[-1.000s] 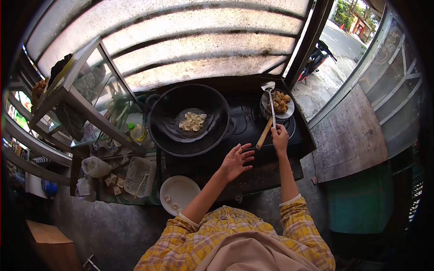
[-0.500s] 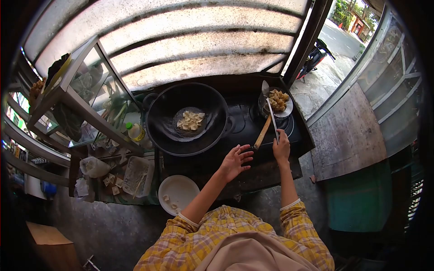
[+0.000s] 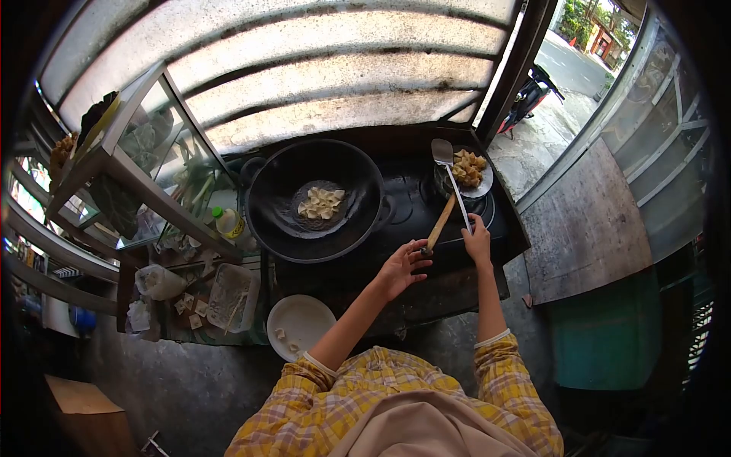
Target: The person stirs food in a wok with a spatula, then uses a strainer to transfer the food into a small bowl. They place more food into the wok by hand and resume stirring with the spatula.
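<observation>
My right hand [image 3: 477, 242] is closed around the metal handle of a spatula [image 3: 455, 185], whose broad blade [image 3: 442, 150] is raised beside a plate of browned fried pieces [image 3: 469, 168]. Just left of it, my left hand [image 3: 402, 270] has its fingers apart and curved, fingertips right at the lower end of a wooden handle [image 3: 441, 224]. That handle slopes up toward the plate, and its far end is hidden behind the spatula. In a large black wok [image 3: 266, 206] to the left, a cluster of pale folded pieces [image 3: 320, 203] sits in oil.
Below the wok stands a white plate [image 3: 311, 316] with a few pale scraps. A clear plastic tub [image 3: 229, 297] and a yellow-labelled bottle [image 3: 228, 222] are farther left, near a glass display case [image 3: 141, 145]. The dark stove top [image 3: 401, 209] runs between wok and plate.
The spatula has turned in my right hand, so its blade now shows broad side on. My left hand has shifted slightly right, up to the wooden handle's end.
</observation>
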`<action>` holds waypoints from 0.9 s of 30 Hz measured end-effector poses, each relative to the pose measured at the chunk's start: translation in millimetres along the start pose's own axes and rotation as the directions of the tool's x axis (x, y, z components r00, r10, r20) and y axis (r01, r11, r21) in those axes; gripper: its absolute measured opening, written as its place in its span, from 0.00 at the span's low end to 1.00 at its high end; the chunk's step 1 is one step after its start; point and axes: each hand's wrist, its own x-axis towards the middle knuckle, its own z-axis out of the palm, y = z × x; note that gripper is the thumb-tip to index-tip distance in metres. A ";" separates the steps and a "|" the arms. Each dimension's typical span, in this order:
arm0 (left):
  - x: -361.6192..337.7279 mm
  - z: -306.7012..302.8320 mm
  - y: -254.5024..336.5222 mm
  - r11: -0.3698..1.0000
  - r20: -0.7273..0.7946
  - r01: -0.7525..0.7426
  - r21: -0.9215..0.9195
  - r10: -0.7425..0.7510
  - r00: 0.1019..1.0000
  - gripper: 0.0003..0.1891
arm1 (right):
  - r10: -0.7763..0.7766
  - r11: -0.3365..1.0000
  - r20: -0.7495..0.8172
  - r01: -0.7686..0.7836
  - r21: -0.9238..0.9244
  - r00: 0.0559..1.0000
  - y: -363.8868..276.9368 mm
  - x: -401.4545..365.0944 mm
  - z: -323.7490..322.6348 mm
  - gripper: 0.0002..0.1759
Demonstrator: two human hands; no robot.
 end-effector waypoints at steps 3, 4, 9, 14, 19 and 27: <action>2.5 3.8 0.0 0.999 -0.011 0.008 0.033 -0.007 1.000 0.25 | 0.012 0.997 0.044 -0.015 0.071 0.999 0.5 6.5 -5.9 0.21; 3.0 5.6 0.1 0.999 -0.014 0.012 0.044 -0.011 1.000 0.25 | 0.016 0.996 0.055 -0.021 0.088 0.998 1.2 7.3 -7.6 0.20; 3.7 9.6 0.1 0.997 0.003 0.020 0.076 -0.021 1.000 0.24 | 0.009 0.995 0.029 -0.012 0.102 1.000 -4.5 2.9 -10.7 0.20; 5.0 5.7 -3.0 0.999 0.004 -0.009 0.045 0.008 1.000 0.23 | 0.002 0.990 0.017 -0.005 0.139 1.000 -17.5 -7.2 -15.0 0.19; 5.3 4.5 -2.9 0.999 0.005 -0.023 0.037 0.023 1.000 0.24 | -0.048 0.985 -0.035 0.053 0.165 0.998 -28.3 -12.7 -17.2 0.19; -3.5 8.7 -3.7 0.991 -0.122 -0.054 0.122 0.068 0.990 0.22 | -0.013 0.953 0.016 0.007 0.303 1.000 -83.3 -26.3 -32.0 0.18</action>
